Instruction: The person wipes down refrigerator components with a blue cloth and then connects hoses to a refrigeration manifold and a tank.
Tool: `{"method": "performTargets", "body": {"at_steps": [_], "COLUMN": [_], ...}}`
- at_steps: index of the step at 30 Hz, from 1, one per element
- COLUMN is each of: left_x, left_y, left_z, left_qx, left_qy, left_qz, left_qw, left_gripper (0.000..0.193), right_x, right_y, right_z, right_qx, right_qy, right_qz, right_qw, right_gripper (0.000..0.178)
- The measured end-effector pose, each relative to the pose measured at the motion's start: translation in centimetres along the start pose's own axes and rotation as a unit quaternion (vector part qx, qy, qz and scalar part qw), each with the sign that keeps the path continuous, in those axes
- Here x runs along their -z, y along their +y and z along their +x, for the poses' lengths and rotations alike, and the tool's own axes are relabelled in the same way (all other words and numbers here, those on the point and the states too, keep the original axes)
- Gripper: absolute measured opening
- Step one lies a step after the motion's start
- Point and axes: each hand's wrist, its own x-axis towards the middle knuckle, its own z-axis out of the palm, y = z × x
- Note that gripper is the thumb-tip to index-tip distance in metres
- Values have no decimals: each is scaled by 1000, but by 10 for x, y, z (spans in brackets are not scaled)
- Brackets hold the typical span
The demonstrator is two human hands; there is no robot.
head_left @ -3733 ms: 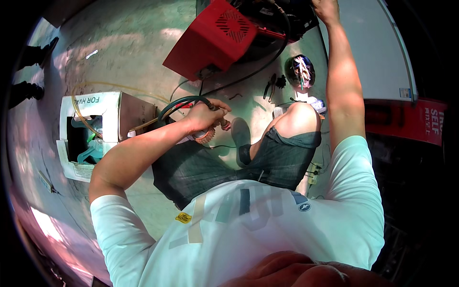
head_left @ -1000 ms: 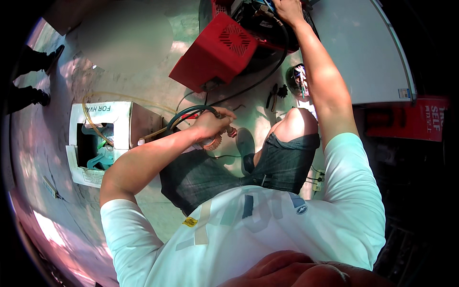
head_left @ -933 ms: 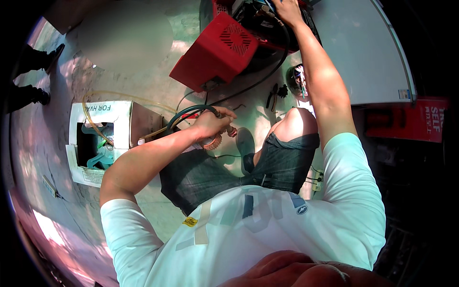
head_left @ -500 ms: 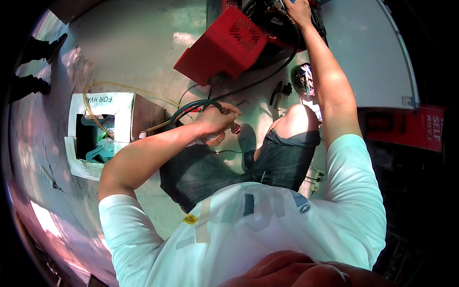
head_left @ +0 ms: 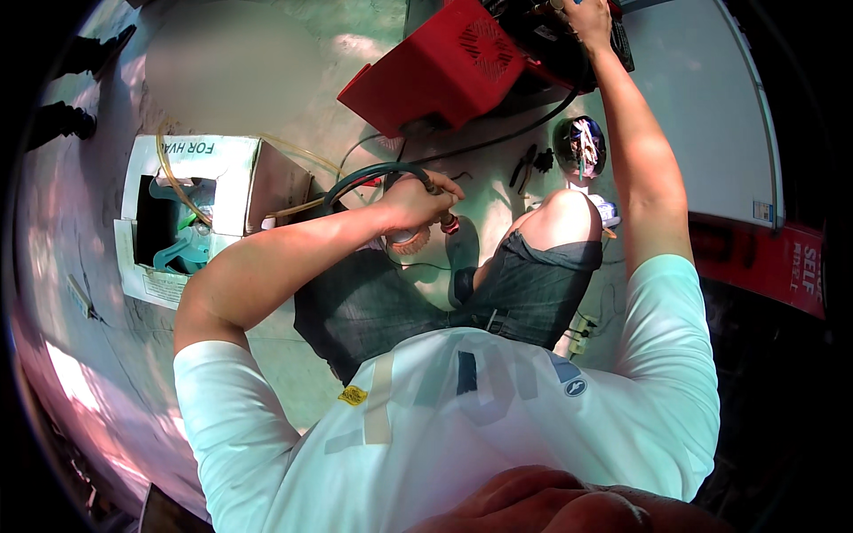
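Note:
My left hand [head_left: 423, 204] is closed round the end of a dark hose [head_left: 378, 169], which loops up and over it from the left. A reddish metal fitting [head_left: 451, 225] sticks out below the fingers. Just under this hand is a round thing with an orange ribbed rim [head_left: 410, 242], partly hidden. At the top edge my right hand [head_left: 588, 19] reaches to the dark side of a red-cased machine [head_left: 435, 71]. Its fingers are bent at a brass fitting [head_left: 546, 8] with a bit of blue beside them; part of the hand is cut off by the frame.
A white carton [head_left: 187, 147] with teal plastic and a yellow tube [head_left: 306, 153] lies at left. Pliers [head_left: 522, 169] and a tub of small tools [head_left: 582, 147] lie near my knee. A pale panel [head_left: 702, 98] stands at right. Another person's shoes [head_left: 80, 123] show at far left.
The view has shifted, so the machine sits a little higher and further right. My left hand keeps its grip on the hose; my right hand stays at the machine.

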Motion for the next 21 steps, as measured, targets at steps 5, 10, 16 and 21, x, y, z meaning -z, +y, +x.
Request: {"method": "performTargets", "body": {"at_steps": [5, 10, 16, 21], "left_x": [0, -1, -2, -2], "left_y": [4, 7, 0, 2], "left_z": [-3, -6, -3, -2], "left_qx": [8, 17, 19, 11], "left_qy": [-4, -8, -10, -8], "left_qz": [-19, -63, -81, -69], "left_qw": [1000, 998, 996, 998], "left_gripper": [21, 21, 19, 18], "right_x": [-4, -14, -16, -14], "right_y": [8, 31, 25, 22], "right_z": [2, 1, -3, -3], "right_qx": [17, 232, 64, 27], "right_qy": [-16, 13, -19, -27], "right_qz": [-7, -141, -28, -8], "right_qw": [1000, 962, 997, 999], "right_gripper": [46, 35, 40, 43]}}
